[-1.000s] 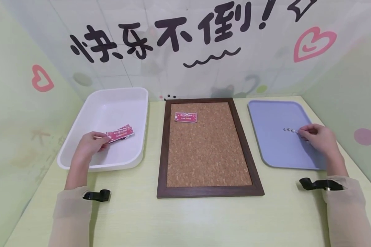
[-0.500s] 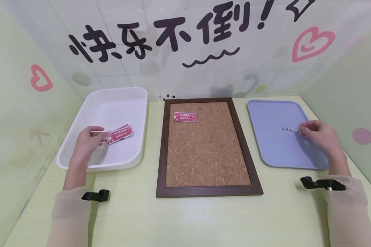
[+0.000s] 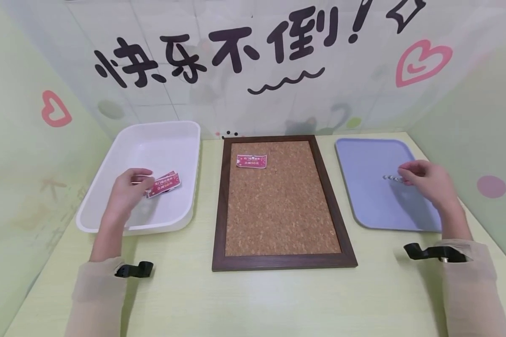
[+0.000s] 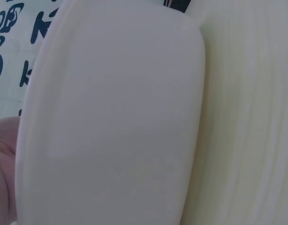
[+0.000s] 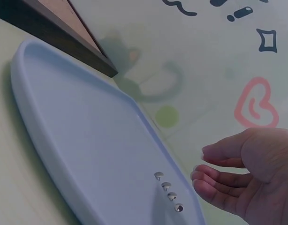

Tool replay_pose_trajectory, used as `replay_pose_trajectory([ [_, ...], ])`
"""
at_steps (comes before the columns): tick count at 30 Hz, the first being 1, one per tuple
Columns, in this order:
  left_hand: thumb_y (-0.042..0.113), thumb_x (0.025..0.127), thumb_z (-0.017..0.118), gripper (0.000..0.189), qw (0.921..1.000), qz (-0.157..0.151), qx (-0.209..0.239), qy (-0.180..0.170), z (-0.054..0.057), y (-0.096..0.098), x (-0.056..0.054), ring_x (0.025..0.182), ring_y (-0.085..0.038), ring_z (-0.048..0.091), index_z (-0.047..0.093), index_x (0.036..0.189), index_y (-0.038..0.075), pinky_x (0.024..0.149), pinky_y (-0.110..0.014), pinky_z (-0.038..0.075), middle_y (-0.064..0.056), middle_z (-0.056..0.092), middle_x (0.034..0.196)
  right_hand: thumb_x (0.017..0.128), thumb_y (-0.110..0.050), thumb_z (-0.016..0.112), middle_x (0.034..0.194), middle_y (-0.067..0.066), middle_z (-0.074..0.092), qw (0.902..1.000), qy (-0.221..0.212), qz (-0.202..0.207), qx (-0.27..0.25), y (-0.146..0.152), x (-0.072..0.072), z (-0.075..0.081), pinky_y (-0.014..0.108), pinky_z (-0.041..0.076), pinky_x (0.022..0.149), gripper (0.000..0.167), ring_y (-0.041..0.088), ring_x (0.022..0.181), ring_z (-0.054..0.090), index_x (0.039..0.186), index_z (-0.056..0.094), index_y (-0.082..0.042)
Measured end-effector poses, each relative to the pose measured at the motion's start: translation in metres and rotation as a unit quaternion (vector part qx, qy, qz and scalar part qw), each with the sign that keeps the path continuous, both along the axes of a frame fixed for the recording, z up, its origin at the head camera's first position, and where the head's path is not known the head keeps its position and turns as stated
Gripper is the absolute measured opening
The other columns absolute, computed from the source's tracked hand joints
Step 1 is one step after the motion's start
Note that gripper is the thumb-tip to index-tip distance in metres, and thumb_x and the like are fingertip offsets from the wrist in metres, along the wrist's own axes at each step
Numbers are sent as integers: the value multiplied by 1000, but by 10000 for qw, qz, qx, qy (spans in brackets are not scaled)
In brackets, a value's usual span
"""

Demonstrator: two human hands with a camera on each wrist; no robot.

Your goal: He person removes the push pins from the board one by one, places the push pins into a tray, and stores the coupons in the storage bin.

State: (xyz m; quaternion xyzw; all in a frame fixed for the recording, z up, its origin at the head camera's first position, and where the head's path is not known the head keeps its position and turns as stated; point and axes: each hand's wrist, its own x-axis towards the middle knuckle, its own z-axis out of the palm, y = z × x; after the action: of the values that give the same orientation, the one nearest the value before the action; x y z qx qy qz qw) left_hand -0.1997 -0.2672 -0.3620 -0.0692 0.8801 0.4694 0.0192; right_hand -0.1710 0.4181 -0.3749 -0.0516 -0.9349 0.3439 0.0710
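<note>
In the head view my left hand (image 3: 128, 189) is inside the white tray, thumb and fingers pinching the left end of a pink coupon (image 3: 166, 185). Another coupon lies crossed beneath it. The left wrist view shows only part of that hand (image 4: 4, 168) past the tray wall, which hides the coupons. My right hand (image 3: 430, 180) hovers over the blue tray. Its thumb and fingers (image 5: 214, 180) are bent slightly apart, and nothing shows between them. Close below the fingertips, several silver thumbtacks (image 5: 166, 186) stand in a row. A third coupon (image 3: 251, 161) sits on the corkboard's upper left.
The white tray (image 3: 185, 140) stands left, with high walls. The cork board (image 3: 282, 210), in a dark wooden frame (image 3: 284, 262), lies in the middle. On the right is the shallow blue tray (image 3: 362, 159). Printed walls enclose the table (image 3: 253, 304) at the back and both sides.
My right hand has risen slightly off the row of thumbtacks, its thumb and fingertips now apart. My left hand has shifted slightly further over the coupon's end; the coupons stay nearly in place.
</note>
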Motion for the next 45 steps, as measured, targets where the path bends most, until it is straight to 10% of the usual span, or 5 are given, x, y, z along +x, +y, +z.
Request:
replay_pose_trajectory([
  [22, 13, 101, 57, 34, 9917, -870, 464, 823, 18, 61, 12, 92, -17, 62, 57, 129, -6, 78, -23, 54, -20, 60, 114, 99, -20, 65, 87, -15, 67, 9955, 552, 723, -281, -53, -5, 19, 10, 48, 66, 29, -1, 74, 64, 115, 66, 4],
  [29, 9, 101, 57, 29, 9894, -990, 385, 985, 25, 77, 12, 94, -28, 63, 60, 125, -6, 74, -20, 52, -21, 63, 110, 99, -19, 65, 96, 12, 71, 9939, 557, 941, -168, -73, -9, 27, 12, 46, 66, 29, 1, 75, 63, 116, 65, 5],
  [45, 10, 101, 58, 28, 9849, -1319, 698, 874, 30, 110, 1, 96, -31, 62, 60, 124, -6, 77, -22, 51, -21, 62, 109, 101, -21, 63, 102, 22, 70, 9841, 541, 1652, -373, -134, -27, 29, 15, 49, 69, 27, 7, 81, 66, 114, 66, 3],
])
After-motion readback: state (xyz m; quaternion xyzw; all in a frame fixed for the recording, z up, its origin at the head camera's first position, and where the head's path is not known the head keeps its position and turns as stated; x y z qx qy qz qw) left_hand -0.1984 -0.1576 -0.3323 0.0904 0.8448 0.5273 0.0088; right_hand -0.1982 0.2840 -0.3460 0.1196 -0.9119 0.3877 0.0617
